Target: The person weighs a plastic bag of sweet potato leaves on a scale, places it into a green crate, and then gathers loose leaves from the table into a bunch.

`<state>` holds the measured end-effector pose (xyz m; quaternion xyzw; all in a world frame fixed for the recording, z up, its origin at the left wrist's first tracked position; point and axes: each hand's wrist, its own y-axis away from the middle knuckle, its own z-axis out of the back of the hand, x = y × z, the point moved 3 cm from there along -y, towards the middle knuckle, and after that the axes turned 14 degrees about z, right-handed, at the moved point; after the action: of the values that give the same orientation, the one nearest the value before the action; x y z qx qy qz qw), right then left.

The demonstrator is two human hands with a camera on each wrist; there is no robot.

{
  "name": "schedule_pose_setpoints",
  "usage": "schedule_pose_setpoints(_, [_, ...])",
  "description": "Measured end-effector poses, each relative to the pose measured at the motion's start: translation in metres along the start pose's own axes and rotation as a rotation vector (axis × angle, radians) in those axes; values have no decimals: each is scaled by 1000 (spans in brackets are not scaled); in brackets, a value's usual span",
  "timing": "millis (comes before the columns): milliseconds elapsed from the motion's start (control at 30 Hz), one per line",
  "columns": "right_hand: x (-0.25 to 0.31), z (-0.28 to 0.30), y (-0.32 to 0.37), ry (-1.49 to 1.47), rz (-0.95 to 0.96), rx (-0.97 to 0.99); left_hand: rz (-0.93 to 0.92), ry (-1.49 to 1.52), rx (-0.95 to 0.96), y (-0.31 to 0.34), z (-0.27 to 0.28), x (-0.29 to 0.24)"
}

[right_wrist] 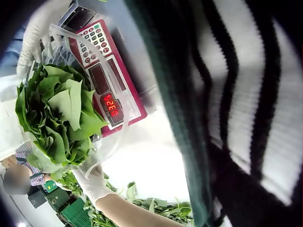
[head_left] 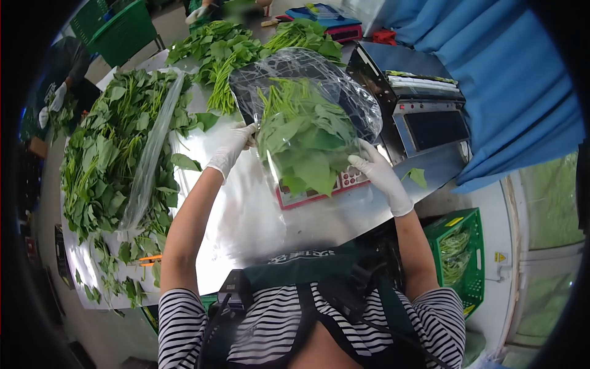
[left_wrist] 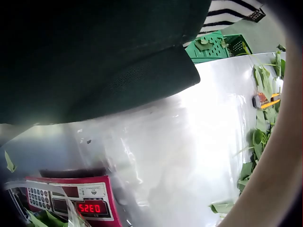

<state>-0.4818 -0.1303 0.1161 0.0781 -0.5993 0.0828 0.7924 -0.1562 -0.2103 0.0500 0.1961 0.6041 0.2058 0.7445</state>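
Note:
A clear plastic bag [head_left: 367,117] holds a bunch of leafy greens [head_left: 307,144], stems pointing away from me and leaves toward me. My white-gloved left hand [head_left: 232,146] pinches the bag's left edge. On the opposite edge, my gloved right hand [head_left: 381,175] grips the plastic, thumb on top. The right wrist view shows the leaf ends [right_wrist: 59,111] framed by the bag's open mouth, with the right hand [right_wrist: 38,33] above and the left hand [right_wrist: 93,182] below. Under the bunch sits a red-framed digital scale [left_wrist: 102,191] with lit red digits.
A large heap of greens [head_left: 110,147] covers the table's left side, an empty-looking plastic bag [head_left: 150,154] across it. More bunches [head_left: 215,46] lie at the back. A black machine [head_left: 424,111] stands right, near a blue curtain [head_left: 491,74]. A green crate [head_left: 473,264] holds bagged greens below.

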Motion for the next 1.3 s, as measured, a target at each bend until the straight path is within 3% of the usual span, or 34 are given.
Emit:
schedule_pose_setpoints(33, [1, 0, 2, -94, -71, 33, -4, 24, 3, 5, -2, 3])
schedule_pose_setpoints(233, [-31, 32, -1, -168, -7, -140, 130, 104, 153, 56, -30, 25])
schedule_pose_setpoints(267, [-24, 34, 7, -148, -76, -195, 132, 108, 182, 53, -35, 34])
schedule_pose_setpoints(367, [-10, 34, 13, -89, 24, -170, 65, 4, 266, 68, -33, 32])
schedule_pose_setpoints(400, [-36, 52, 10, -33, 31, -72, 44, -34, 279, 67, -26, 34])
schedule_pose_setpoints(433, [-32, 53, 17, 36, -60, -123, 24, -72, 298, 63, -20, 39])
schedule_pose_setpoints(667, [-22, 75, 28, -129, -57, -117, -63, 48, 154, 84, 25, 43])
schedule_pose_setpoints(867, [7, 71, 17, -79, 2, -103, -74, 28, 267, 107, 6, 41])
schedule_pose_setpoints(1067, [2, 76, -17, -132, -79, -56, -46, -24, 414, 116, -18, 33])
schedule_pose_setpoints(1300, [10, 74, -24, -118, -74, -9, -41, -100, 370, 124, -22, 26])
